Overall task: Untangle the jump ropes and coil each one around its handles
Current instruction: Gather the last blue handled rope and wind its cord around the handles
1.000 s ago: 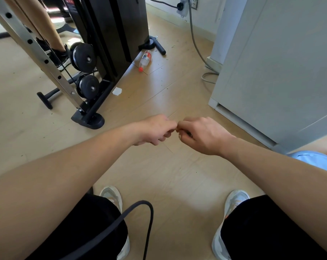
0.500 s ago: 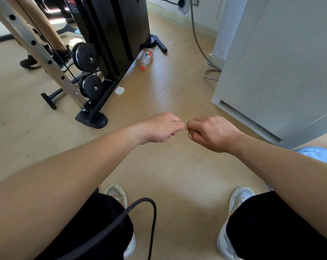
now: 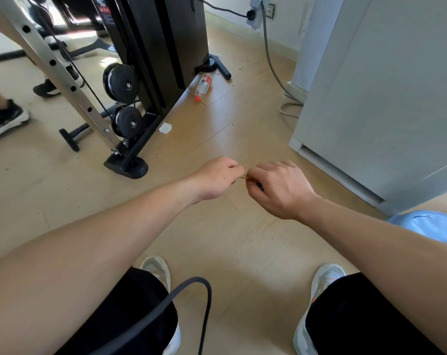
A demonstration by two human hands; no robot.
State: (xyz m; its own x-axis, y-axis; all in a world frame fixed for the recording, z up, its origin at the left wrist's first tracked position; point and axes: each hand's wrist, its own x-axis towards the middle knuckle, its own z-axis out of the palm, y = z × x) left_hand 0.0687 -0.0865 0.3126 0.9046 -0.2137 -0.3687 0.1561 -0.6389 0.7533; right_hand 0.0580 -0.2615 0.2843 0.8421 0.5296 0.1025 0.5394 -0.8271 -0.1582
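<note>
Head-camera view looking down from a seated person: two bare forearms reach forward and meet over a pale wooden floor (image 3: 242,239), with black-clad knees and two light sneakers at the bottom of the frame.

The left hand (image 3: 218,176) has its fingers curled, and the fingertips pinch a thin strand (image 3: 243,177) that shows as a short tan bit between the two hands. The right hand (image 3: 281,188) is just beside it, nearly touching. Its fingers are curled too, closed around a small dark piece (image 3: 260,186). That piece is mostly hidden, so it may be a knot or the end of a handle. A faint line curves down below the hands and looks like more of the same strand. It hangs in the air rather than lying on any surface.

A thicker dark cord (image 3: 195,279) loops over the left thigh and drops between the knees. It may be another jump rope, and neither hand touches it.

The task looks to be in its early, untangling part. The hands are picking at one spot, no handle is plainly in view, and no rope is wound into a coil anywhere in the frame. Freeing the strand and all of the coiling appear to remain.

Beyond the hands stand a black weight machine (image 3: 150,60) with pulleys and a grey cabinet (image 3: 383,98) to the right. A plastic bottle (image 3: 204,85) lies on the floor between them. Another person's dark shoe (image 3: 4,119) is at the left edge.
</note>
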